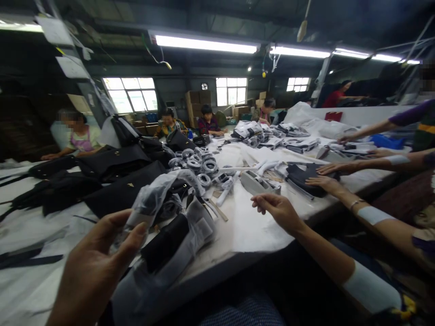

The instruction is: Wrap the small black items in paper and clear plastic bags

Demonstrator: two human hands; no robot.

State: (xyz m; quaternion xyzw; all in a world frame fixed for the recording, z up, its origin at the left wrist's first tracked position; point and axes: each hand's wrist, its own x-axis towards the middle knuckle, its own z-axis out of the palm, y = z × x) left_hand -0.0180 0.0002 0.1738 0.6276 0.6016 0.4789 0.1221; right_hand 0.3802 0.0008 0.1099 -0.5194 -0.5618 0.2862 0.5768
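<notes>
In the lower left, my left hand (98, 258) is closed, with thumb and fingers on a bag handle (161, 185) wrapped in clear plastic. The handle arches up over a black and pale-wrapped handbag (170, 240) near the table edge. My right hand (275, 210) is raised over the table's front edge, its fingers curled together and nothing visible in them. Just beyond its fingertips lies a light grey bag piece (256, 181). Farther right, a co-worker's hands (322, 183) press flat on a black bag (302, 179).
Black handbags (115, 167) are piled on the left. Coiled wrapped straps (195, 160) heap up mid-table, with more wrapped pieces (253, 131) behind. White sheeting (258, 231) covers part of the table. Co-workers sit across the table, and others reach in from the right.
</notes>
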